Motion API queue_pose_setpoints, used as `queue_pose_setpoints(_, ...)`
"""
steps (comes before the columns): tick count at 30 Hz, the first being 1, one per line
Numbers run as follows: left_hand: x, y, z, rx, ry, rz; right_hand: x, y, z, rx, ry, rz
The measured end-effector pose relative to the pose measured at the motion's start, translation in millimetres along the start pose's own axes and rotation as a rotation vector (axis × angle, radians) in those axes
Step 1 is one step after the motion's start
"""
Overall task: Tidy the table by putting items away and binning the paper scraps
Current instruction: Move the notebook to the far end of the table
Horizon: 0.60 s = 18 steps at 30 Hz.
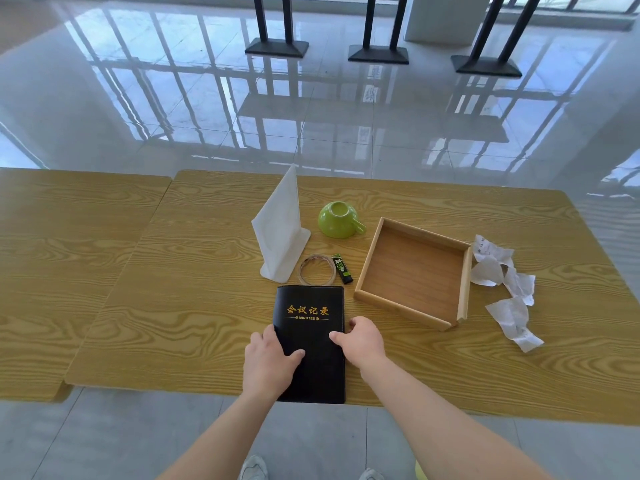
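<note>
A black notebook (313, 327) with gold lettering lies closed at the table's near edge. My left hand (270, 362) rests on its left side with the thumb on the cover. My right hand (360, 341) touches its right edge, thumb on the cover. Beyond the notebook lie a roll of clear tape (317, 274) and a small green-and-black tube (342, 269). An empty wooden tray (414, 271) sits to the right. Crumpled white paper scraps (509, 289) lie right of the tray. A green cup (339, 220) lies upside down behind the tape.
A white stand-up pouch (282, 230) stands upright left of the cup. The wooden table (173, 271) meets a second table on the left. Glossy tiled floor and black stand bases (379, 53) lie beyond the far edge.
</note>
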State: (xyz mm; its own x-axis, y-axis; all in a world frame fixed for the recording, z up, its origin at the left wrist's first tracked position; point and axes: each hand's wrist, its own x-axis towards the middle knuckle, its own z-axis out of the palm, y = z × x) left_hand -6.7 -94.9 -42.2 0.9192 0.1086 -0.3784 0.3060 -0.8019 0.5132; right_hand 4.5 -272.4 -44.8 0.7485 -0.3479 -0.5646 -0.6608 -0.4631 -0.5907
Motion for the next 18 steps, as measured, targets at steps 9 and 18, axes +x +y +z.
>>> queue_pose_setpoints(9,-7,0,-6,-0.038,0.024,0.054,-12,3,-1,0.084,0.058,-0.047)
queue_pose_setpoints(18,-21,32,-2,-0.072,0.067,0.186,-24,15,-40,0.094,0.150,-0.128)
